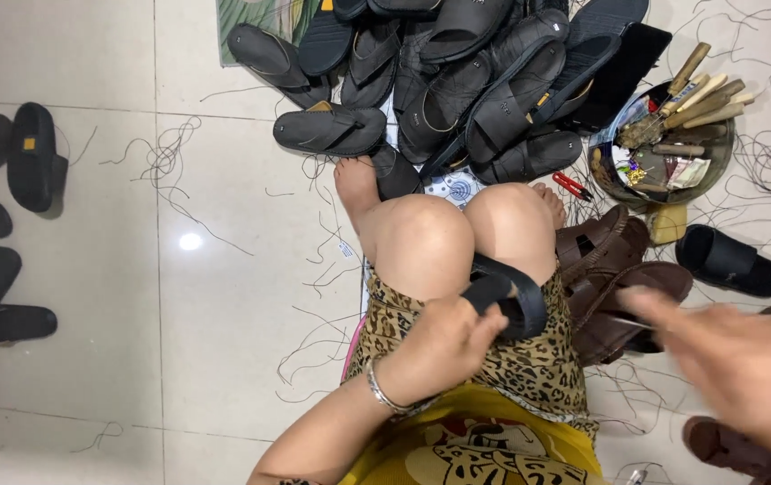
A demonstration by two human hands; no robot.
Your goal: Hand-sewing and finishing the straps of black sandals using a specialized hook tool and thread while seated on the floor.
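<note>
your left hand (439,346) is closed on the black sandal (504,296) lying across your lap below the knees, long axis left-right, while your blurred right hand (744,364), well right, maybe pinches a thin tool.

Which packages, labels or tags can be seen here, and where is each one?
Small packets: pale, flat, in the round tray of tools.
Orange tags: small squares on black sandals at left.
White paper tag: tiny, on the floor beside the left knee.
</note>
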